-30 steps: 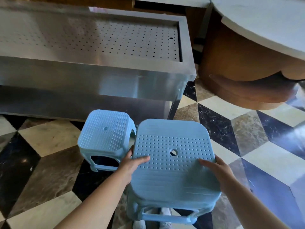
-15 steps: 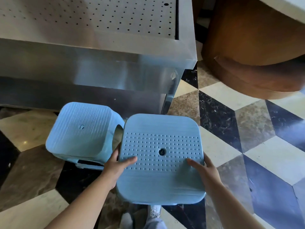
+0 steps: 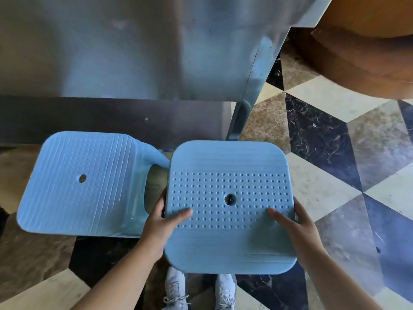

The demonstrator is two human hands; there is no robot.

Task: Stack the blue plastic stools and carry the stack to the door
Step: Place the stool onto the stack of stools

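A: Head view, only one cam. What's hidden?

B: Legs of the held blue stool [image 3: 228,240] can't be seen, its seat covers them. The person's left hand [image 3: 161,222] grips the seat's left edge, thumb on top, fingers curled under and out of sight. Right hand [image 3: 299,224] grips the right edge the same way, thumb on the dotted top, fingers hidden below.

A: 2nd stool?

B: The other blue stool [image 3: 82,184] is just left of the held one, nearly touching it, tilted w/ its seat toward the cam. One side opening shows; its feet are hidden. Can't tell if it rests flat on the floor.

A: Around them?

B: A steel counter [image 3: 143,48] fills the top, cut off by the frame on the left and top. A brown wooden base [image 3: 366,48] at top right is also cut off. Checkered marble floor [image 3: 324,139] under everything. White sneakers [image 3: 176,287] peek out below the held stool, partly covered by it.

A: Any brand, label, text?

B: None readable. Seats show only raised dots, ribs and a center hole each.
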